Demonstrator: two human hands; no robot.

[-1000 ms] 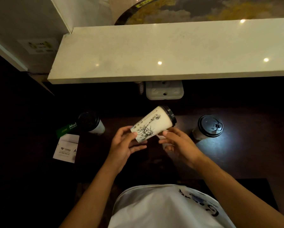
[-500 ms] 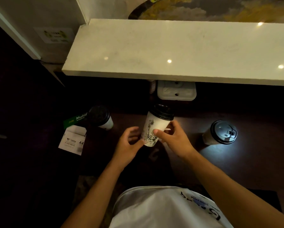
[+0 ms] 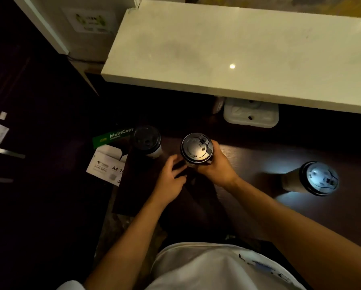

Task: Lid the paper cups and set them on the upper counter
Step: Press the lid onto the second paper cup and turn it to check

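Cup (image 3: 197, 150) now upright in right hand (image 3: 218, 169).

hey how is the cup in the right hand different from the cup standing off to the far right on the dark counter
The held cup is gripped by the right hand; the far right cup stands free, with no hand on it. The held cup is seen almost straight down its lid, while the far right cup shows its side wall and leans outward in the view. The far right cup's lid glares bluish white; the held cup's looks duller. Both carry dark lids.

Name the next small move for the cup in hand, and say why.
Probably lift the lidded cup onto the upper counter. The right hand grips it upright with its lid on, the left hand is off it, and the counter sits just beyond.
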